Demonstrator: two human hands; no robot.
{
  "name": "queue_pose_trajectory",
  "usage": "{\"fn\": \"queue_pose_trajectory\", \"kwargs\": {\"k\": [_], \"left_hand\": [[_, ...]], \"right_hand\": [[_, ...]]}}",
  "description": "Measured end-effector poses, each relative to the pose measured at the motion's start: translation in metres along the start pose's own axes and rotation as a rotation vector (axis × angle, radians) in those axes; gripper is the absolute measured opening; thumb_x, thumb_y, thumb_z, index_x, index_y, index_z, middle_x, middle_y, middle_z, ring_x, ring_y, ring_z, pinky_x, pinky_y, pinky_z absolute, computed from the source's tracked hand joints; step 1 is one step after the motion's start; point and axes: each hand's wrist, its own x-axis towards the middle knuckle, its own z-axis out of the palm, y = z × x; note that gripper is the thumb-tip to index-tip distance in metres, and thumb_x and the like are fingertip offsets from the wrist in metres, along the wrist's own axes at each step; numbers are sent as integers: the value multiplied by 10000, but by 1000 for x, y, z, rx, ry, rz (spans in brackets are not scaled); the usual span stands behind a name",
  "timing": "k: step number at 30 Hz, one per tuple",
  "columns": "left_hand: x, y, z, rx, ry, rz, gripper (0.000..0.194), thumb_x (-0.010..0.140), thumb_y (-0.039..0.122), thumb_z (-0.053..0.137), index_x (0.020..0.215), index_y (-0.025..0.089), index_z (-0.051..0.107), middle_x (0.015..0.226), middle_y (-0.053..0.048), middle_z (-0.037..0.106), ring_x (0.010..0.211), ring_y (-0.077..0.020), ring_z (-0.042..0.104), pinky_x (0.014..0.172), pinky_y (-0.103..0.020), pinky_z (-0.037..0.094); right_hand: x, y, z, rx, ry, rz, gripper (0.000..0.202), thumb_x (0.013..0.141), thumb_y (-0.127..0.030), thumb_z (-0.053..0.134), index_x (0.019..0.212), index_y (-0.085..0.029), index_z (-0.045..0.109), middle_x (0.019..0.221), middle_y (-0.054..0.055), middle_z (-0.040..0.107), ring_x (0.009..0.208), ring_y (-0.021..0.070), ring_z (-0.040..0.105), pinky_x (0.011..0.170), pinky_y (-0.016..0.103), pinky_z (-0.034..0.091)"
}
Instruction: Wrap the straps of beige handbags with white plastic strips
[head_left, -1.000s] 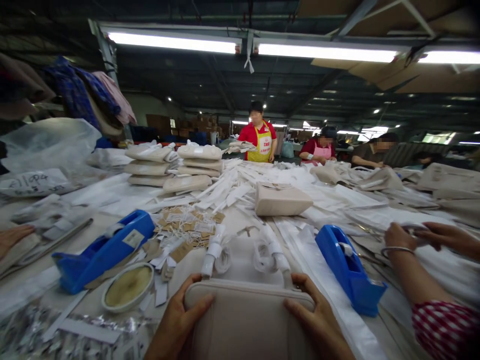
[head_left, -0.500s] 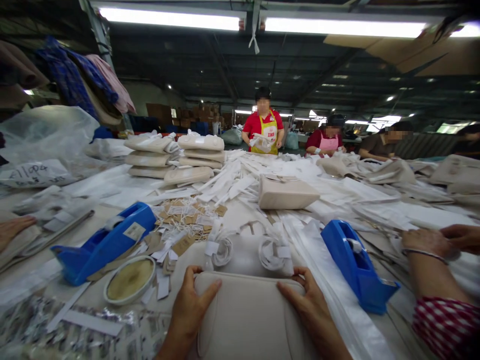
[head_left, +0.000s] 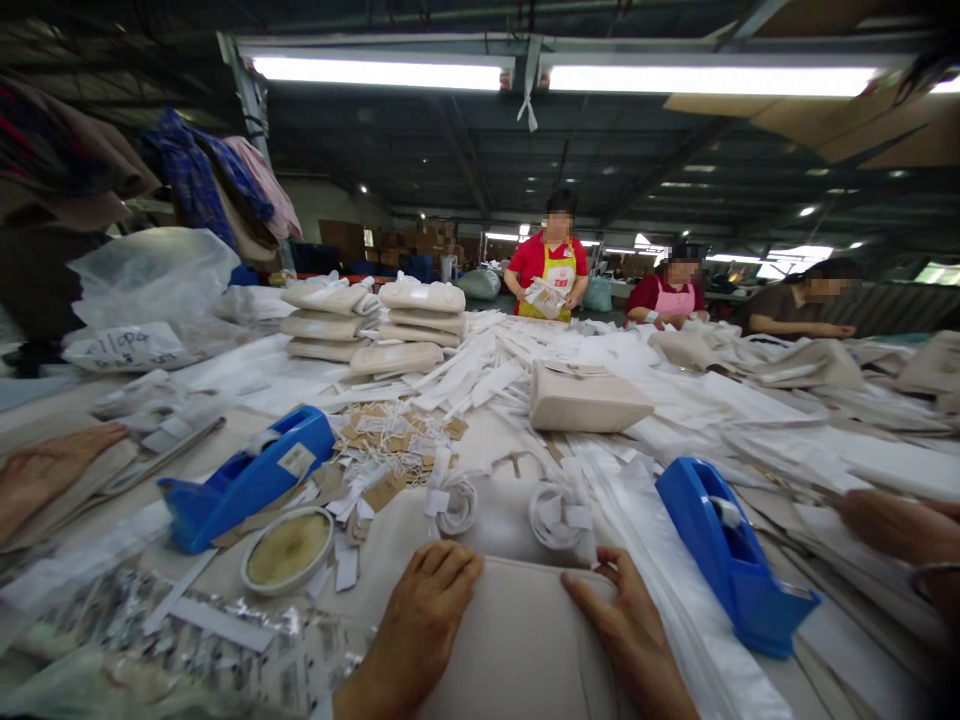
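Observation:
A beige handbag [head_left: 525,640] lies at the table's near edge, its smooth flap facing up. My left hand [head_left: 420,620] covers its upper left corner, back of the hand up, fingers close together and bent over the edge; the thumb is hidden. At the upper right corner my right hand [head_left: 622,620] grips the side, thumb on the face and fingers behind. Just beyond the bag's top edge lie a wrapped strap coil [head_left: 456,503] on the left and another wrapped coil [head_left: 553,515] on the right.
Blue tape dispensers stand left [head_left: 247,475] and right [head_left: 731,555]. A round dish [head_left: 289,550] sits near a heap of brown tags [head_left: 401,440]. Farther off are stacked bags [head_left: 322,325] and one upright bag [head_left: 589,395]. Co-workers' hands show left [head_left: 56,470] and right [head_left: 892,525].
My left hand has turned from gripping the bag's left side to lying over its upper left corner. My right hand keeps its grip. The view has shifted slightly left.

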Motion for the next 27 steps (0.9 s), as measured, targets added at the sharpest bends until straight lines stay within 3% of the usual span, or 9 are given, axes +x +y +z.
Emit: {"fn": "queue_pose_trajectory", "kwargs": {"k": [2,5,8,11,15,18,20,23,27], "left_hand": [[2,0,-3,-30,-18,-17,418,895,52,450,1257,217,577,1117,-52,660,1033,-224,557,945,-382,456],[3,-1,-3,-82,-47,-47,395,894,58,482,1239,220,586,1109,-40,661,1019,-226,552,945,-390,453],[3,0,-1,-111,-83,-91,369,895,76,509,1220,227,596,1097,-38,659,1013,-229,546,936,-391,454],[3,2,-4,-124,-114,-127,347,900,78,482,1192,216,610,1093,-51,657,1021,-230,547,934,-386,458],[16,4,-22,-177,-202,-194,317,873,56,437,1046,193,666,1037,-63,664,1005,-224,572,920,-365,467],[52,2,-36,-188,-130,-306,326,862,35,387,929,169,676,969,-77,653,973,-218,580,904,-355,462],[91,-6,-37,-189,-34,-318,360,858,30,379,1061,150,650,1081,-102,629,1100,-234,533,1006,-384,396],[154,-28,-23,-269,-149,-387,362,825,30,429,1113,116,631,1199,-145,585,1207,-275,470,1075,-440,317],[209,-58,12,-420,-374,-411,236,697,94,644,928,133,664,944,-90,691,1022,-268,609,951,-395,457]], "right_hand": [[-6,-7,1,-187,115,-166,464,808,-483,600,1164,-194,529,1084,143,647,1027,376,587,867,507,434],[-13,-31,8,-385,245,-571,380,877,-311,534,1237,-193,505,1169,161,590,1106,368,520,912,514,402],[-14,-59,28,-435,47,-871,281,907,-118,428,1143,-229,534,1033,96,618,970,266,578,822,386,451],[-5,-69,57,-547,-143,-949,307,819,18,421,949,-222,559,891,46,613,804,213,602,655,307,442],[7,-54,88,-591,-125,-923,316,757,70,449,877,-213,524,866,27,617,740,183,611,590,273,416],[7,-44,93,-585,-78,-933,340,760,84,437,906,-213,512,879,34,624,773,191,614,639,275,439],[6,-42,92,-598,-72,-946,347,757,87,432,906,-216,508,880,36,624,767,197,611,632,278,442],[4,-43,89,-621,-61,-953,364,735,88,434,913,-220,513,889,37,623,755,207,606,592,281,431],[6,-42,91,-594,-42,-931,364,706,91,437,879,-218,520,877,31,620,739,201,604,600,278,427]]}}
